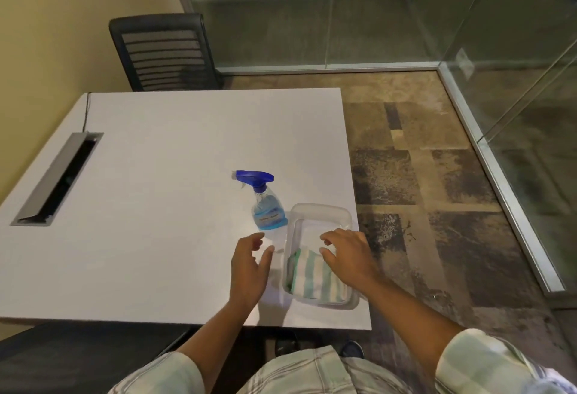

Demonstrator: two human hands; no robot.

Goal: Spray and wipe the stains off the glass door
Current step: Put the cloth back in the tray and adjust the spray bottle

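A clear spray bottle (268,208) with a blue trigger head stands upright on the white table (156,175), nozzle pointing left. Just right of it sits a clear plastic tub (321,211) holding a folded green-and-white striped cloth (315,278). My left hand (249,268) hovers open over the table just below the bottle, fingers spread, holding nothing. My right hand (349,256) is open above the tub, fingers over the cloth's far end; I cannot tell if they touch it. Glass walls (515,97) run along the far and right sides of the room.
A black mesh chair (162,50) stands behind the table's far edge. A grey cable slot (59,178) is set into the table at the left. Patterned carpet (421,190) lies between the table and the glass. The tub sits close to the table's right edge.
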